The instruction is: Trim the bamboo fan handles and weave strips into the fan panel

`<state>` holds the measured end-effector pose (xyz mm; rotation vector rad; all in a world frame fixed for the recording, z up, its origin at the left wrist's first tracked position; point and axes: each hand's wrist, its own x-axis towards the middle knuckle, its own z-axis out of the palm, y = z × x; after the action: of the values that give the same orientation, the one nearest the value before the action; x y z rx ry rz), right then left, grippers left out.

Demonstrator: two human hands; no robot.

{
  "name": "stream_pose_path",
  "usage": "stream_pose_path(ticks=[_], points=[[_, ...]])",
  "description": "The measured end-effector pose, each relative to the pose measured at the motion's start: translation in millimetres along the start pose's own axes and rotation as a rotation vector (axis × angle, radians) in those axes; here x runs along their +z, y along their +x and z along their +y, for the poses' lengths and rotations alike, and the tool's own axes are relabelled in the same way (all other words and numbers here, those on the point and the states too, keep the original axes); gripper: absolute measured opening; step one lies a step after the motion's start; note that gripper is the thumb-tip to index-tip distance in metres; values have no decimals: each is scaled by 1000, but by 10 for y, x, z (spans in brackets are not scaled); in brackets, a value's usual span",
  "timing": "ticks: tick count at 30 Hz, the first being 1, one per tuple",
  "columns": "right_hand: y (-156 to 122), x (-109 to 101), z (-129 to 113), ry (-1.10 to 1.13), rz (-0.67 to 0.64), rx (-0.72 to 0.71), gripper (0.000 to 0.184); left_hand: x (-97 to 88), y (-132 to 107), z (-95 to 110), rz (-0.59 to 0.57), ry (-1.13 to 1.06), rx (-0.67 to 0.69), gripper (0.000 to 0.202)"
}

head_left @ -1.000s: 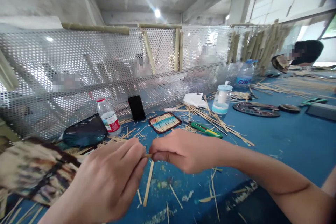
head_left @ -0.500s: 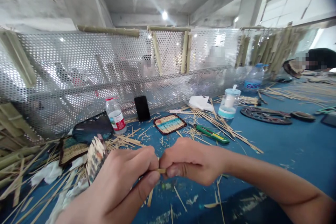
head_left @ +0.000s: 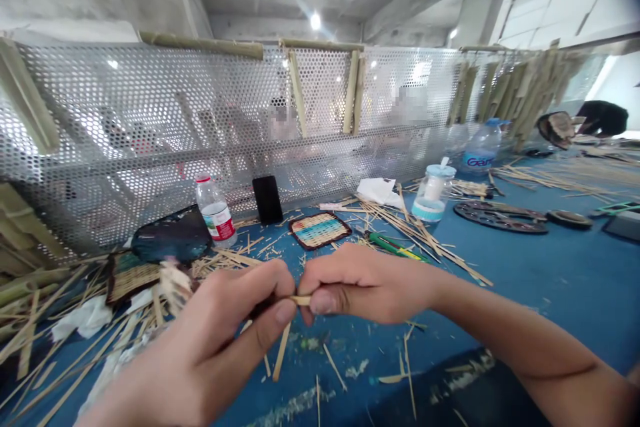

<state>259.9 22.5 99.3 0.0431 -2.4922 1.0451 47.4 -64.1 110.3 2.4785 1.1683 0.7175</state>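
Between my two hands a short, pale bamboo strip (head_left: 301, 300) shows above the blue table. My left hand (head_left: 225, 327) pinches one end between thumb and bent fingers. The other end is in my right hand (head_left: 360, 287), its thumb pressed against curled fingers. Most of the strip is hidden by the fingers. Just beyond the hands lies a small woven mat (head_left: 320, 230) with a dark edge and a blue band. A green utility knife (head_left: 395, 245) rests behind my right hand. By my left forearm, a blurred woven piece (head_left: 175, 283) is partly covered.
A red-capped bottle (head_left: 216, 213), a black phone (head_left: 267, 200) and a blue-lidded jar (head_left: 433, 197) stand along a perforated metal screen (head_left: 225, 107). Bamboo strips (head_left: 420, 233) litter the blue table (head_left: 525, 287). A dark oval palette (head_left: 500, 217) lies right. Another person's head (head_left: 603, 119) shows far right.
Both hands have shifted slightly up and left in view, still pinching the strip. The surroundings shift a little too, as the camera moves. The person at far right has changed position.
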Motion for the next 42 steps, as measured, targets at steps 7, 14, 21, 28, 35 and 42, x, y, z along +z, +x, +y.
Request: stream_pose_path(ticks=[7, 14, 21, 28, 35, 42], points=[[-4, -51, 27, -189, -59, 246, 23, -107, -29, -98, -7, 527, 30, 24], [65, 272, 106, -765, 65, 539, 19, 231, 126, -196, -21, 1025, -15, 14], [136, 442, 427, -1023, -12, 459, 15, 385, 179, -253, -103, 1059, -143, 22], [101, 152, 419, -240, 83, 26, 20, -85, 142, -465, -108, 5, -84, 31], [61, 188, 203, 461, -230, -71, 11, 6, 94, -273, -370, -539, -101, 23], [100, 24, 287, 145, -64, 189, 16, -94, -87, 98, 38, 848, 129, 17]])
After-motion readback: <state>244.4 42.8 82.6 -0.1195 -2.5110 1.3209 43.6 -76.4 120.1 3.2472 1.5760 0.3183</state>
